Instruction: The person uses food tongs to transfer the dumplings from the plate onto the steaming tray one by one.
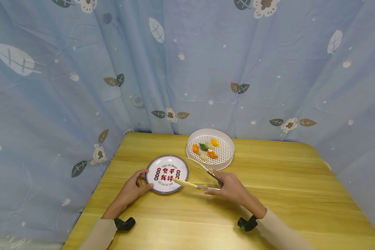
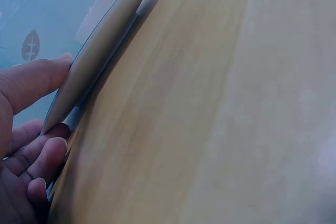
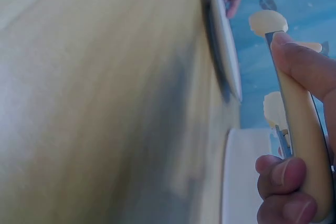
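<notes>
A round white plate with a dark rim and red printed characters is on the table. At its left edge, my left hand pinches the rim, thumb on one face and fingertips beneath the other in the left wrist view. My right hand grips metal tongs with cream-coloured tips. Their arms stand spread, with nothing between the tips. One tip overlaps the plate's lower right part in the head view; the other lies near the white perforated tray. Several small dumpling-shaped pieces, such as an orange one, lie in that tray.
The wooden table extends right of the tray and toward me. A blue patterned curtain hangs right behind the table's back edge and along its sides. The tray has a raised wall and stands behind and to the right of the plate.
</notes>
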Demonstrator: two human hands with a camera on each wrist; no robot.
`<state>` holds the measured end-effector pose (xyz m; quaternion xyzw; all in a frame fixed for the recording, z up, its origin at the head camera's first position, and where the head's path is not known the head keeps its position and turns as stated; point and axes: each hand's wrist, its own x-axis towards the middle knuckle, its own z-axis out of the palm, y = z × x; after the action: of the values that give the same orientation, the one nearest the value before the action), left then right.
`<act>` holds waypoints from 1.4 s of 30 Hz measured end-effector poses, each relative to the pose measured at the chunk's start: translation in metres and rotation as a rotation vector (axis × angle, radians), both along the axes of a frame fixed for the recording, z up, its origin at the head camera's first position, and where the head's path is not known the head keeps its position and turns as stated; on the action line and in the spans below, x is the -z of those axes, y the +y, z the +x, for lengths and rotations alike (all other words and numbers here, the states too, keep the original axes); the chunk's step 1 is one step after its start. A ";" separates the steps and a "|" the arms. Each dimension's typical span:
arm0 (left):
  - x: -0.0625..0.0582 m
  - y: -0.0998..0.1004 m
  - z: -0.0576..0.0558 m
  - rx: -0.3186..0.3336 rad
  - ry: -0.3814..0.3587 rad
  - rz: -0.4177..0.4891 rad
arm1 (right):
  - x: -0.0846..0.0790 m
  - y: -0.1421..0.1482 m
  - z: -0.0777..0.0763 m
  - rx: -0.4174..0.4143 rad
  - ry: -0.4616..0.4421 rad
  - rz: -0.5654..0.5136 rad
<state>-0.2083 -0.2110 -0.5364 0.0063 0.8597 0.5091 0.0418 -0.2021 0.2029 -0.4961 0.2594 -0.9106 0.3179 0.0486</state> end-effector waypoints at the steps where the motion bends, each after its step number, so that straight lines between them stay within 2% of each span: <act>1: 0.000 0.000 0.000 0.000 -0.001 0.001 | 0.002 -0.001 0.000 -0.004 -0.002 0.002; 11: 0.000 -0.001 0.001 0.002 0.002 0.005 | 0.013 -0.011 -0.002 -0.051 0.008 0.001; 18: -0.002 0.001 0.004 0.004 0.001 0.007 | 0.018 -0.015 -0.002 -0.055 -0.037 0.039; 23: -0.002 0.001 0.003 -0.001 -0.001 0.002 | 0.018 -0.017 -0.001 -0.028 -0.039 0.101; 28: -0.001 0.000 0.003 0.003 0.000 0.003 | 0.016 -0.018 0.001 -0.003 0.007 0.191; 34: 0.000 -0.001 0.002 0.007 0.002 0.000 | 0.017 -0.021 0.006 0.083 0.034 0.287; 39: 0.000 0.000 0.002 0.014 0.014 0.010 | 0.016 -0.024 0.011 0.139 0.070 0.305; 42: 0.000 0.000 0.002 0.019 0.017 0.010 | 0.018 -0.025 0.012 0.144 0.095 0.300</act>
<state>-0.2064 -0.2114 -0.5369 0.0188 0.8573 0.5129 0.0394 -0.1901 0.1780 -0.5137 0.2125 -0.9608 0.1617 0.0750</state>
